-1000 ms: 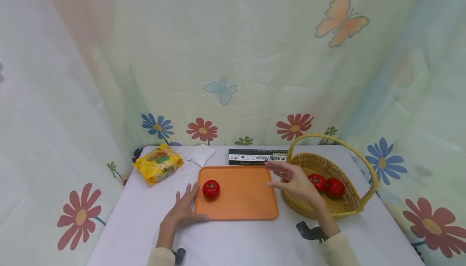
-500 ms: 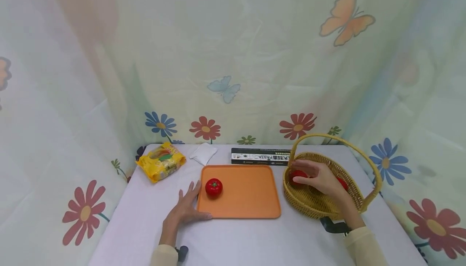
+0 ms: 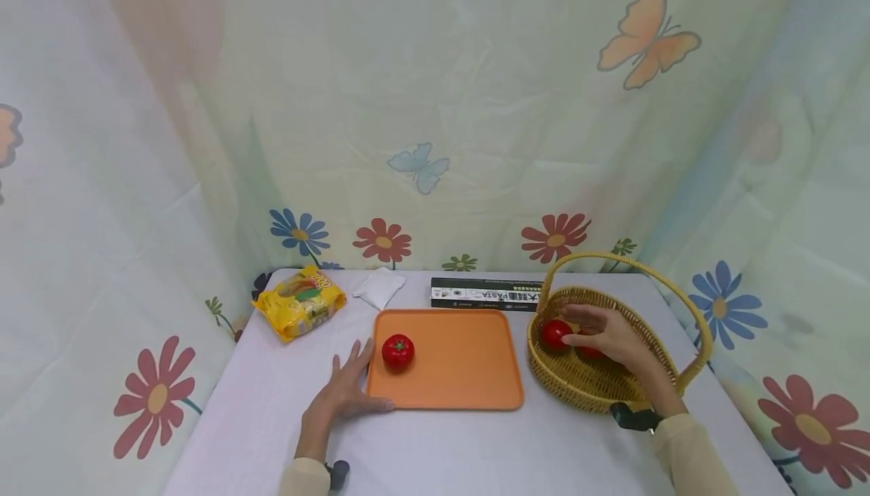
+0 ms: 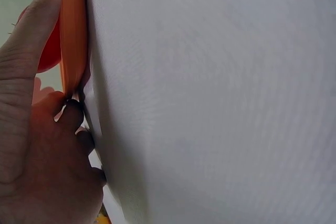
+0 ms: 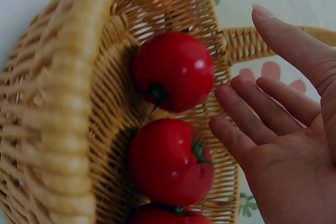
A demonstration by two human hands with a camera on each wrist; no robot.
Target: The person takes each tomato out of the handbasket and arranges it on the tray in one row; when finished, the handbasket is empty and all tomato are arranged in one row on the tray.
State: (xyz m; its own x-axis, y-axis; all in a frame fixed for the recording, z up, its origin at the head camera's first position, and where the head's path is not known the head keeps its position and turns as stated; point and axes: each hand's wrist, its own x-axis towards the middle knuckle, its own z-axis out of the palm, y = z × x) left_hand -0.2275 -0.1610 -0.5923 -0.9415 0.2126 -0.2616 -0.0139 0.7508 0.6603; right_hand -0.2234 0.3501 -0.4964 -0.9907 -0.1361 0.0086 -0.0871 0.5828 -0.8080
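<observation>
On an orange tray (image 3: pixel 458 360) sits a red tomato (image 3: pixel 398 352), near the left end. My left hand (image 3: pixel 345 390) rests against the tray's left side, fingers spread along the edge and thumb at the near corner. The left wrist view shows its thumb along the tray's orange rim (image 4: pixel 73 30). Over the wicker basket (image 3: pixel 578 390) my right hand (image 3: pixel 612 337) hovers with loosely extended fingers, holding nothing. Beneath it are tomatoes: one (image 3: pixel 555 335) shows left of the thumb, another (image 3: pixel 590 352) is partly covered. Three tomatoes line the basket in the right wrist view, the upper one (image 5: pixel 173 72) nearest the fingertips.
The basket's tall handle (image 3: pixel 625 260) arches over it from back left to front right. Behind the tray lie a black-and-white pasta box (image 3: pixel 484 294) and a small white packet (image 3: pixel 379 288). A yellow snack bag (image 3: pixel 299 303) is at the back left of the white-covered table (image 3: pixel 435 451).
My right hand has gone from the tray's right edge rightward to above the basket, uncovering the tomato at its left. My left hand stays at the tray's left side.
</observation>
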